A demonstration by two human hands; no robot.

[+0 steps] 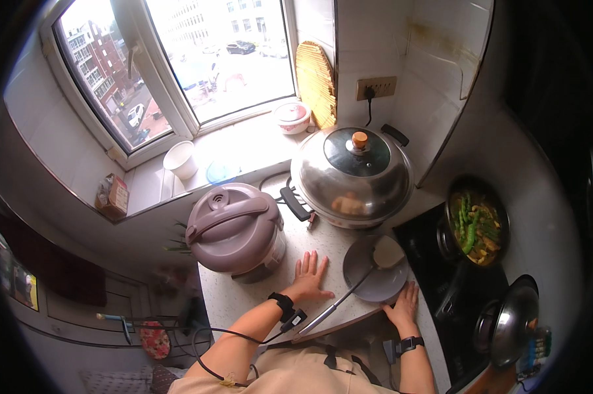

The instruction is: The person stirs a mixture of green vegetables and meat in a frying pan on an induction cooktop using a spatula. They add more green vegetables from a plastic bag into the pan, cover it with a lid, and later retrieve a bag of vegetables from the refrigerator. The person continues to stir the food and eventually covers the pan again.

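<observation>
My left hand [310,278] rests palm down on the speckled countertop [321,241] with its fingers spread, between a mauve electric pressure cooker [234,231] and a grey bowl [363,285]. My right hand [404,305] lies at the counter's front edge, just below the bowl's rim, fingers stretched and thumb apart; whether it touches the bowl is unclear. A ladle or spatula with a metal handle [323,315] leans in the bowl, its pale head inside and its handle pointing towards me. Behind the bowl stands a large steel electric pan with a domed lid [355,192].
To the right, a black cooktop [439,295] bears a pan of green peppers and other food [476,226] and a lidded pot [515,325]. On the windowsill stand a white tub [180,160], a lidded bowl [292,118] and a round slatted mat [317,83].
</observation>
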